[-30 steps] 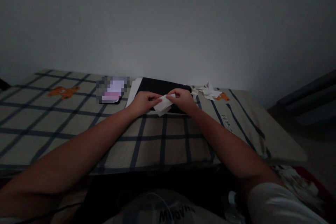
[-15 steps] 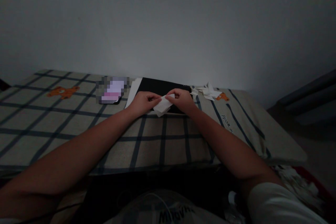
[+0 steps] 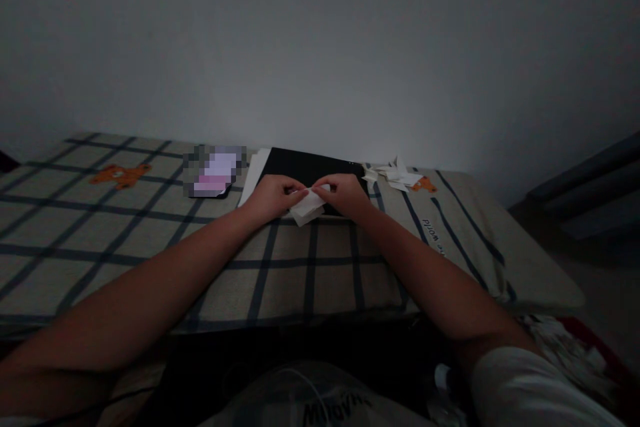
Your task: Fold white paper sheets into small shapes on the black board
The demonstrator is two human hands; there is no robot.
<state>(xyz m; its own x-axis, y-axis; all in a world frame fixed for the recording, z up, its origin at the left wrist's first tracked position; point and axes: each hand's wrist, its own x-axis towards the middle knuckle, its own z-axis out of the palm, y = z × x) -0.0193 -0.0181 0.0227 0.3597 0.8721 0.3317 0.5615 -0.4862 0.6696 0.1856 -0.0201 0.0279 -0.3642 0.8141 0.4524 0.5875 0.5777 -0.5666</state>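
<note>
A small folded piece of white paper [image 3: 307, 209] is pinched between both hands, just over the near edge of a black flat folder or board [image 3: 310, 167]. My left hand [image 3: 276, 199] grips its left side with thumb and fingers closed. On the other side my right hand [image 3: 345, 193] pinches the paper's upper right part, the two thumbs nearly meeting. Fingers cover much of the paper's top edge. White sheets [image 3: 253, 177] stick out from under the black board on its left.
Folded white paper pieces [image 3: 397, 175] lie right of the board. A phone [image 3: 216, 172], its screen pixelated, rests to the left. A checked cloth [image 3: 200, 240] covers the table, which stands against a grey wall [image 3: 320, 47]. Below right is a red container [image 3: 595, 347] with crumpled whitish stuff.
Both thumbs have come closer together on the paper. My right hand has shifted slightly left and down, and the paper now sits a little lower and more covered.
</note>
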